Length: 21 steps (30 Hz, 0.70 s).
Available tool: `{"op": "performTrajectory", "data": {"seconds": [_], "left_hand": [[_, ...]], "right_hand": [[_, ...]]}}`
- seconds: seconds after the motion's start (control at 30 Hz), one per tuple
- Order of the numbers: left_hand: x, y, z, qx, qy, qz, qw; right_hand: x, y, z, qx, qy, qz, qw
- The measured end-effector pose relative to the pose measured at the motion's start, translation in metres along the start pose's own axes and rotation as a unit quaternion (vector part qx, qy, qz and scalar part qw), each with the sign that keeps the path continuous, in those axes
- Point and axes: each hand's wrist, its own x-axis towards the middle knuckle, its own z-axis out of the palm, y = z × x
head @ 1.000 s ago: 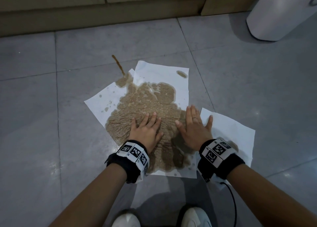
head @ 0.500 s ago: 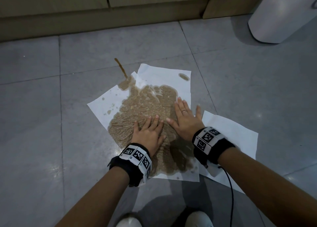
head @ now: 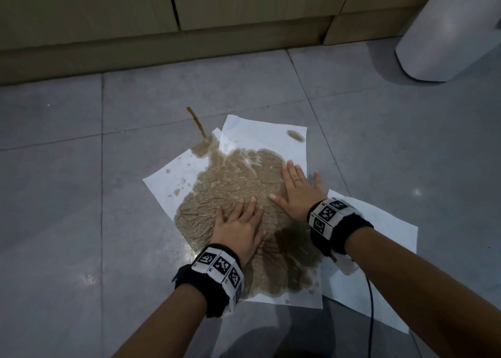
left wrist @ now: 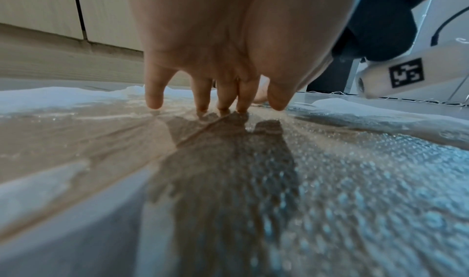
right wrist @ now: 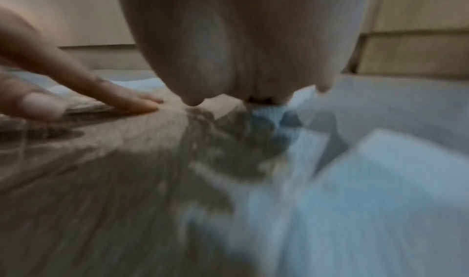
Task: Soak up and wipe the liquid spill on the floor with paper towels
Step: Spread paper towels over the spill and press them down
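Several white paper towels [head: 260, 138] lie overlapped on the grey tile floor, soaked brown across the middle by the spill [head: 233, 184]. A thin brown streak [head: 196, 122] of liquid runs bare on the tile beyond the towels' far edge. My left hand [head: 238, 227] presses flat on the wet towel, fingers straight and spread, their tips down on the paper [left wrist: 220, 104]. My right hand [head: 296, 192] lies flat to its right, further forward, near the top towel's right edge. Another towel [head: 406, 238], mostly dry, lies under my right wrist. The right wrist view is blurred.
Wooden cabinet fronts and a kickboard [head: 189, 46] run along the far side. A white bin-like object [head: 450, 29] stands at the far right. A black cable [head: 371, 317] hangs from my right wristband. Bare grey tile [head: 67, 222] surrounds the towels.
My right hand has slid forward across the wet towel, from the near right part up toward its far right edge. My left hand has stayed pressing in about the same spot.
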Motion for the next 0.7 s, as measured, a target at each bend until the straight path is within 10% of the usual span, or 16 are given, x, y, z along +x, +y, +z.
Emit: {"op": "performTrajectory", "data": {"seconds": [0.5,0.7], "left_hand": [[0.02,0.001,-0.044,0.008,-0.002,0.008,1.0],[0.076,-0.025,-0.082,-0.038,0.141,0.017,0.989]], "right_hand": [[0.042,0.007,-0.03,0.059,0.016,0.022,0.998],[0.044,0.017,-0.045,0.067,0.091,0.006,0.994]]}}
